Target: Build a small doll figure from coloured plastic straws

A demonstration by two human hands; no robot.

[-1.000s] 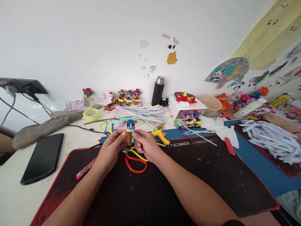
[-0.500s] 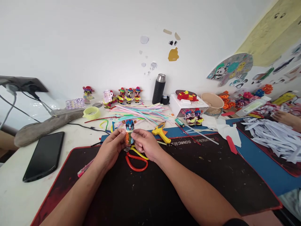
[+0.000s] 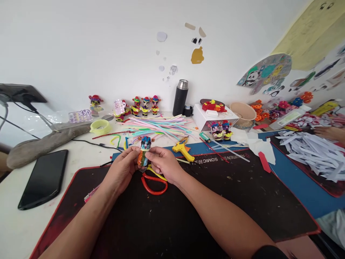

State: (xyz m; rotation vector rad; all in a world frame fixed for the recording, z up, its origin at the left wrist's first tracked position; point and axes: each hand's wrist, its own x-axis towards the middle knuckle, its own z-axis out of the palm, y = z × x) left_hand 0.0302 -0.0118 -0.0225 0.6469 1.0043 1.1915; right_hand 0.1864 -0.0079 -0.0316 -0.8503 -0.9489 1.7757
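Observation:
A small doll [image 3: 146,144] with a blue and white head and an orange and green lower body stands upright between my hands, above the black mat [image 3: 161,223]. The fingers of my left hand [image 3: 125,165] are closed on its left side. On its right side, my right hand [image 3: 164,163] pinches the body with thumb and fingers. Below the doll lies a red loop [image 3: 155,192], like a scissors handle, beside a yellow strip [image 3: 157,174]. Right of my right hand rests a yellow glue gun [image 3: 185,151].
Coloured pipe cleaners [image 3: 161,126] lie heaped behind my hands. Several finished dolls [image 3: 146,107] line the wall near a black thermos [image 3: 180,99]. A phone [image 3: 44,178] lies left. White paper strips [image 3: 309,153] and another person's hand [image 3: 327,133] are at the right.
The whole view has shifted slightly, so things sit a little further left and mostly higher. Both hands keep their hold on the doll, and its position between them looks much the same.

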